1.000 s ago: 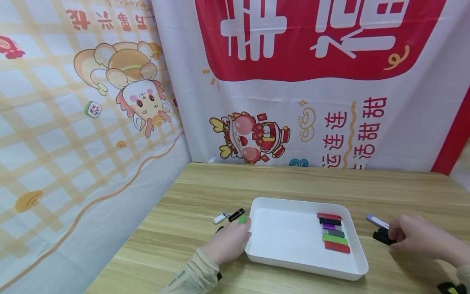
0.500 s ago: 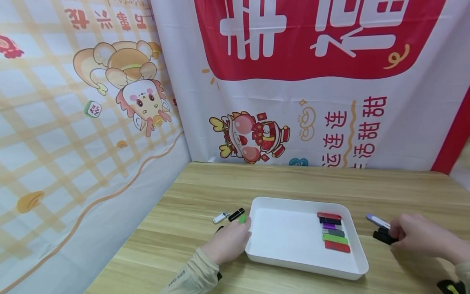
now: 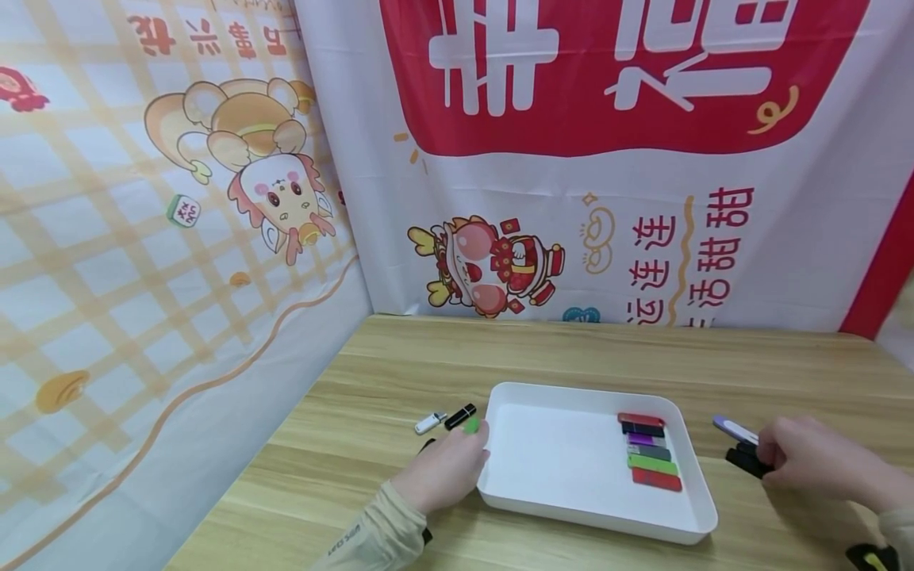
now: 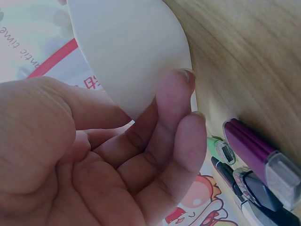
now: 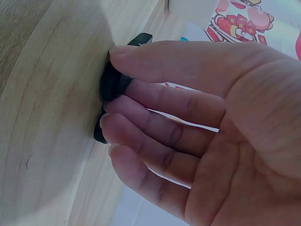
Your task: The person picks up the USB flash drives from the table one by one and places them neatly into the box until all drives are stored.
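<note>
My left hand (image 3: 446, 472) grips the left wall of a white tray (image 3: 550, 460); in the left wrist view the tray wall (image 4: 131, 47) lies between thumb and fingers. At the tray's right side sits a row of several USB sticks, among them a red one (image 3: 657, 480), a green one (image 3: 651, 464) and a purple one (image 3: 643, 440). Right of the tray, my right hand (image 3: 821, 460) pinches a black USB stick (image 5: 113, 84) on the table, its end covered by the fingers. Another black piece (image 5: 99, 129) lies under the fingertips.
A purple-and-white USB stick (image 3: 733, 429) lies beyond my right hand. Left of the tray are a white USB stick (image 3: 429, 423) and a black one (image 3: 460, 417). The left wrist view shows a purple stick (image 4: 251, 148) close by. Printed cloths (image 3: 607, 174) hang behind the table (image 3: 400, 357).
</note>
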Tool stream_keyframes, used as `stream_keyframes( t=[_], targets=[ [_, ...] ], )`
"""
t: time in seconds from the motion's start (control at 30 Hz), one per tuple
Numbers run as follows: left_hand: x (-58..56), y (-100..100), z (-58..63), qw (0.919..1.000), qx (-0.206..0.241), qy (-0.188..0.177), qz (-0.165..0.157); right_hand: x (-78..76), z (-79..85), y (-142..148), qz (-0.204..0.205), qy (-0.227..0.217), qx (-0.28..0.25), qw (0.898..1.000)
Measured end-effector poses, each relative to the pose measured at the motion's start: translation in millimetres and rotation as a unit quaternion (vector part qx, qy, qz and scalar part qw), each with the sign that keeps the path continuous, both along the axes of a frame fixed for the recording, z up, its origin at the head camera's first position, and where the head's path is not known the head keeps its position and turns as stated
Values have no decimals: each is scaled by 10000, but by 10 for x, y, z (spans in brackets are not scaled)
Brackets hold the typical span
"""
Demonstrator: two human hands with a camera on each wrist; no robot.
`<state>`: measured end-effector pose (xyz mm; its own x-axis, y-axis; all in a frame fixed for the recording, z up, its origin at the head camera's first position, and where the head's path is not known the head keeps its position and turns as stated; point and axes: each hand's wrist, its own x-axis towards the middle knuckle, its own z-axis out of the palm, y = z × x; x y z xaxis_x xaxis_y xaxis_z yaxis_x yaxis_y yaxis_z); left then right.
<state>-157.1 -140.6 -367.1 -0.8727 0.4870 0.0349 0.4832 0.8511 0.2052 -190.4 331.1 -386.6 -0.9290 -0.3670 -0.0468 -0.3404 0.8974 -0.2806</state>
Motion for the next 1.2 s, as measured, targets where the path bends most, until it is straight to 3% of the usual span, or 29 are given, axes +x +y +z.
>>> stream_keyframes(
  t=[0.27, 0.67, 0.93, 1.1, 1.2],
  targets=[
    [10, -1, 11, 10000, -9, -52, 0, 13, 2, -17, -32, -36, 50, 10000],
    [24, 0, 2, 9999, -4, -133, 2, 112, -34, -4, 95, 256, -112, 9996],
    [8, -11, -1, 9999, 41, -151, -24, 158, 41, -7, 59, 185, -381, 9991],
    [8, -11, 11, 9999, 6, -119, -5, 207, 100, 12, 263, 514, -580, 9966],
    [2, -7, 18, 9998, -15, -166, 49, 227, 138, 17, 172, 571, -633, 9962]
  ],
)
